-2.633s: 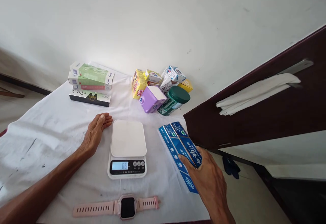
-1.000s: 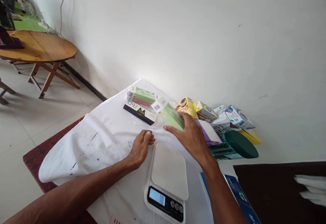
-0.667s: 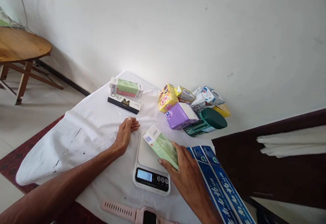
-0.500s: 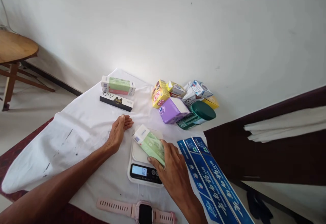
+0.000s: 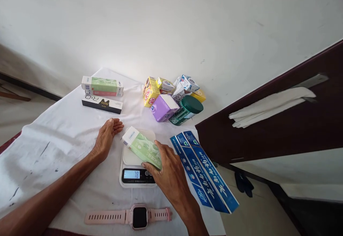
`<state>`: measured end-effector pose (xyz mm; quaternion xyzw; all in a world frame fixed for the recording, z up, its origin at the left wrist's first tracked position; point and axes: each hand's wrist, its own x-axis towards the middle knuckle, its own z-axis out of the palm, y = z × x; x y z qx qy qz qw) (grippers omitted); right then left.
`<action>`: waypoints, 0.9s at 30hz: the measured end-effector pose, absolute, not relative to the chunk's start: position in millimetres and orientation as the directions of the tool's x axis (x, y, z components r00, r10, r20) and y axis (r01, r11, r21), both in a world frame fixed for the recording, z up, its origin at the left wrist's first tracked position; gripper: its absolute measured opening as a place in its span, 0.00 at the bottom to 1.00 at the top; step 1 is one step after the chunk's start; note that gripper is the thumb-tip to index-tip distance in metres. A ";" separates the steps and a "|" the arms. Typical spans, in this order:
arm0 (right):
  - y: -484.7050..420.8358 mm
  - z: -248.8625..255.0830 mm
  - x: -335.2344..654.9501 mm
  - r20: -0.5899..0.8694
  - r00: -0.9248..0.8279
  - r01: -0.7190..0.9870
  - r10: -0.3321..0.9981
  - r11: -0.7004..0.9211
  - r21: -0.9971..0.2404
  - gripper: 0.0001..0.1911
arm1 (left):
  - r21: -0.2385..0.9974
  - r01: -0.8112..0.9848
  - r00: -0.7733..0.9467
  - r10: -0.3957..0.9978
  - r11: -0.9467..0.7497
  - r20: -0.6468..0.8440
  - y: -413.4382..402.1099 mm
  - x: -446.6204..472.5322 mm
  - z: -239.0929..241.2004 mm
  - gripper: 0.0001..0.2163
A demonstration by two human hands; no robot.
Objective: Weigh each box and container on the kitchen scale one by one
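Plain white wall (image 5: 187, 21) fills the back, scuffed in spots, dark baseboard (image 5: 29, 89) at left. Dark brown door (image 5: 281, 121) at right, metal handle (image 5: 311, 80) draped with white cloth (image 5: 268, 103). Pale tiled floor (image 5: 257, 211) lower right. Bright, even light.

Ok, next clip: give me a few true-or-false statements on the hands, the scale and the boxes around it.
1. The right hand holds a green box over the kitchen scale. True.
2. The left hand grips the pink smartwatch. False: it lies flat on the white cloth; the watch lies untouched near the front edge.
3. The blue toothpaste boxes lie right of the scale. True.
4. The green-lidded jar stands on the scale. False: it lies among the cartons near the wall.
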<state>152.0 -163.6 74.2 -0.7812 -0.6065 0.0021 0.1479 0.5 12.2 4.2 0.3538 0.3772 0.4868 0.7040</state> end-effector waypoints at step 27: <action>-250.1 122.5 258.6 0.065 0.872 0.481 0.485 -0.827 -0.292 0.60 | 0.878 -0.391 0.258 0.948 0.277 -0.185 10.7 0.0 8.7 0.32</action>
